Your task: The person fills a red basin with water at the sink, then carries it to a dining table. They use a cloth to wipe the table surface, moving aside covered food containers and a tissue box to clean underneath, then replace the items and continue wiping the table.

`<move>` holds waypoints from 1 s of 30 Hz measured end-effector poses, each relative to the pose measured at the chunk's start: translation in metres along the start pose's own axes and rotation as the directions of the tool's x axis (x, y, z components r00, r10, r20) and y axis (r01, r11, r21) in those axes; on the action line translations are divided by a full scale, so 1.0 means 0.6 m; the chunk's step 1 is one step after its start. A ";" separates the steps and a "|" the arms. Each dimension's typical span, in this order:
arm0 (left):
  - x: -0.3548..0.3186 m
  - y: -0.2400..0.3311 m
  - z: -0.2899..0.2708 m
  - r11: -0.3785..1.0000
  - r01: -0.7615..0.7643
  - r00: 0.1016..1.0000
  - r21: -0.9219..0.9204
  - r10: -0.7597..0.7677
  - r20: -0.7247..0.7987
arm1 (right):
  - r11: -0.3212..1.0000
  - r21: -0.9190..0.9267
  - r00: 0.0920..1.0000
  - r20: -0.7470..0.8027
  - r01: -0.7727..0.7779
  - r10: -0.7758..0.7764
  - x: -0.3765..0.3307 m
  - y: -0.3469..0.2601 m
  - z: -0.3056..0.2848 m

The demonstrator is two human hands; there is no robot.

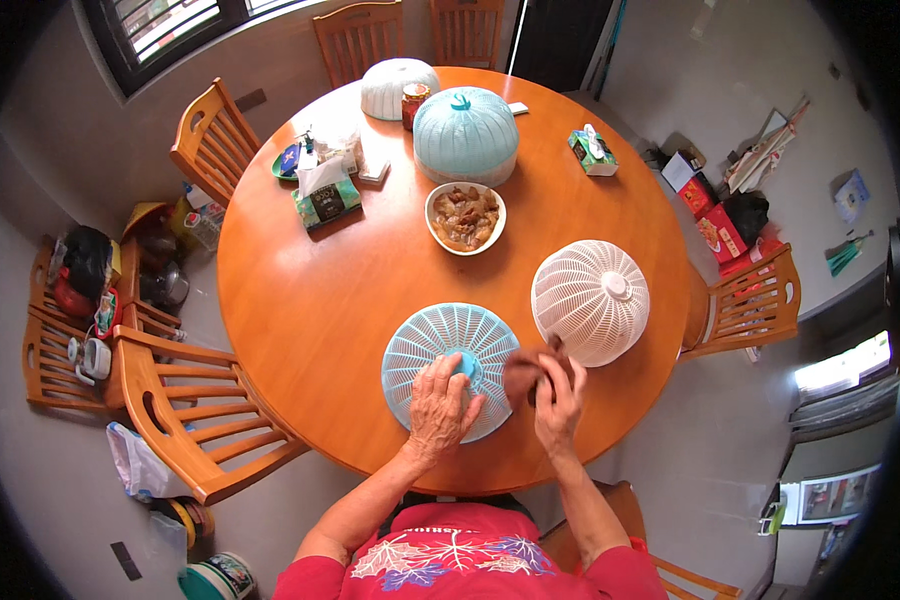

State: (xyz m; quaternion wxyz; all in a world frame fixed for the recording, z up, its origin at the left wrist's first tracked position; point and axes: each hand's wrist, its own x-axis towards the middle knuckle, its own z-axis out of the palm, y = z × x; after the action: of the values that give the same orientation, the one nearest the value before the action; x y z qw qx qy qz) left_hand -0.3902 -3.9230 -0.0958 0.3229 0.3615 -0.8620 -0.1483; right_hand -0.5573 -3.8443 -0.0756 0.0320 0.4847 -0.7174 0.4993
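My left hand [442, 412] lies on a light-blue plastic slatted food cover [418, 333], fingers apart and fingertips against its round knob [469, 364]. The thumb points to the right, away from the fingers. At the cover's right edge my right hand [558, 405] is closed on a bunched brown cloth [526, 376], slightly blurred. Just beyond that hand stands a white slatted dome food cover [592, 298] with a round knob on top. The cloth's far end comes close to the white cover's lower edge; whether they touch I cannot tell.
On the round wooden table [340, 300] stand a bowl of brown stewed food [465, 218], a blue dome cover [465, 135], a whitish cover [398, 88], a red jar [415, 105] and tissue packs [327, 202] [594, 152]. Wooden chairs [205, 410] surround it.
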 end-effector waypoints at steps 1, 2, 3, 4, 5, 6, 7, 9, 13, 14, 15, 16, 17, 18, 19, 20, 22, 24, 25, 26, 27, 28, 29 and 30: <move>-0.002 0.000 0.006 1.000 -0.009 1.000 0.005 0.009 -0.015 | 0.992 0.092 0.994 0.066 -0.089 0.083 0.024 -0.001 0.018; -0.002 0.005 0.009 1.000 -0.013 1.000 0.002 0.013 -0.022 | 1.000 -0.013 0.989 0.147 -0.023 0.025 0.035 0.017 0.035; -0.002 0.005 0.012 1.000 -0.016 0.999 0.006 0.016 -0.031 | 0.993 -0.104 0.972 0.232 0.051 -0.026 0.043 0.024 0.052; 0.000 0.006 0.016 1.000 -0.020 0.999 0.009 0.020 -0.040 | 0.991 -0.116 0.976 0.211 0.073 -0.047 0.034 0.020 0.059; 0.000 0.009 0.021 1.000 -0.024 0.999 0.017 0.025 -0.049 | 0.987 -0.131 0.979 0.189 0.095 -0.069 0.024 0.014 0.058; -0.003 0.004 0.023 0.999 -0.018 0.998 0.044 0.021 -0.059 | 0.986 -0.109 0.976 0.192 0.128 -0.105 0.012 0.006 0.059; -0.006 -0.001 0.024 0.998 -0.012 0.998 0.070 0.017 -0.067 | 0.985 -0.096 0.974 0.188 0.145 -0.125 -0.008 -0.002 0.056; -0.008 -0.010 0.021 0.997 -0.009 0.997 0.070 0.015 -0.077 | 0.974 -0.094 0.959 0.216 0.208 -0.184 -0.055 -0.026 0.040; -0.003 -0.003 0.012 0.999 -0.002 0.998 -0.052 -0.001 -0.060 | 0.988 -0.056 0.921 0.372 0.146 -0.115 -0.140 -0.034 -0.020; 0.001 0.000 0.005 0.993 -0.004 0.999 -0.121 -0.001 -0.039 | 0.986 -0.062 0.871 0.479 0.156 -0.108 -0.140 -0.033 -0.042; 0.003 0.003 -0.006 0.984 -0.007 1.000 -0.179 0.004 -0.018 | 0.987 -0.090 0.883 0.464 0.134 -0.077 -0.132 -0.040 -0.055; 0.005 0.003 -0.018 0.969 0.013 1.000 -0.248 -0.016 -0.010 | 0.987 -0.117 0.892 0.450 0.112 -0.048 -0.118 -0.052 -0.064; 0.005 0.003 -0.032 0.958 0.010 0.998 -0.288 -0.030 -0.064 | 0.986 -0.143 0.900 0.435 0.090 -0.019 -0.101 -0.067 -0.073; 0.008 0.006 -0.051 0.941 0.003 0.992 -0.338 -0.045 -0.114 | 0.972 -0.229 0.912 0.409 0.055 0.045 -0.075 -0.087 -0.086; 0.008 0.004 -0.073 0.928 -0.006 0.985 -0.374 -0.059 -0.162 | 0.974 -0.216 0.930 0.366 0.067 0.018 -0.047 -0.116 -0.087; 0.004 0.004 -0.103 0.948 0.008 0.983 -0.317 -0.066 -0.172 | 0.977 -0.196 0.946 0.325 0.080 -0.012 -0.018 -0.149 -0.083; -0.015 -0.002 -0.129 0.711 0.202 0.974 -0.673 -0.221 0.058 | 0.996 -0.075 0.947 0.321 0.054 -0.027 0.012 -0.188 -0.071; -0.021 0.021 -0.147 0.273 0.379 0.897 -0.884 -0.342 0.280 | 0.997 0.071 0.919 0.391 0.028 -0.054 0.012 -0.209 -0.042; -0.021 0.021 -0.157 0.024 0.443 0.852 -0.896 -0.322 0.413 | 0.982 0.027 0.904 0.385 0.189 -0.185 0.022 -0.238 -0.032; -0.020 0.015 -0.168 -0.224 0.488 0.801 -0.844 -0.268 0.535 | 0.963 0.095 0.868 0.418 0.252 -0.268 0.017 -0.245 -0.014; -0.022 0.006 -0.180 -0.447 0.508 0.750 -0.737 -0.192 0.633 | 0.934 0.175 0.823 0.442 0.311 -0.357 0.012 -0.250 0.003; -0.032 0.000 -0.182 -0.490 0.460 0.755 -0.740 -0.224 0.617 | 0.915 0.125 0.806 0.438 0.384 -0.398 0.010 -0.257 0.009; -0.040 -0.010 -0.182 -0.429 0.433 0.774 -0.793 -0.274 0.571 | 0.888 0.074 0.786 0.437 0.454 -0.438 0.008 -0.262 0.013; -0.046 -0.020 -0.183 -0.367 0.406 0.789 -0.837 -0.322 0.524 | 0.895 0.044 0.795 0.441 0.445 -0.417 0.007 -0.262 0.017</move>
State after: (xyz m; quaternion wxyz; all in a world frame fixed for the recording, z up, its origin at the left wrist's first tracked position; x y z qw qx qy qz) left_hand -0.2964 -3.9137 -0.0316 0.3844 0.2325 -0.2633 -0.8537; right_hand -0.4406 -3.8596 0.0290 -0.0029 0.7337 -0.5918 0.3339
